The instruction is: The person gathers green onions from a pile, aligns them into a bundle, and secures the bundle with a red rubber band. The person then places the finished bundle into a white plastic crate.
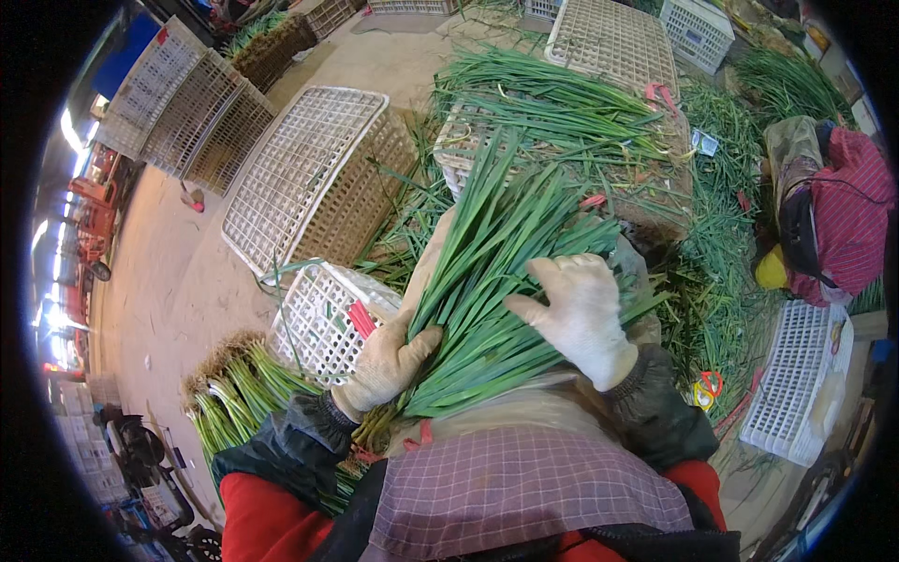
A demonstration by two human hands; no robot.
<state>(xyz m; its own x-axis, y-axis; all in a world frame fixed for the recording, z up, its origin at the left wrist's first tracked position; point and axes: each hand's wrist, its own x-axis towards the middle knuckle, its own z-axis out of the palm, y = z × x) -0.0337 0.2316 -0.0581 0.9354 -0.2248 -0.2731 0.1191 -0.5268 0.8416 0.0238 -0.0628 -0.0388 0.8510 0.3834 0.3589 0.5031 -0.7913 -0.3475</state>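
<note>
A large bunch of long green leafy stalks lies across my lap, its leaf tips pointing away from me. My left hand, in a pale knit glove, grips the bunch near its lower left side, thumb over the leaves. My right hand, gloved alike, is over the right part of the leaves with thumb and fingers apart. Red ties lie on a small white plastic crate beside my left hand. Rooted bundles of stalks rest to the left of my left forearm.
More green stalks lie on a crate ahead. An upturned large crate and stacked crates stand at the left. Loose leaves cover the floor at the right, near yellow-and-red-handled scissors, a white crate and a person in red clothing.
</note>
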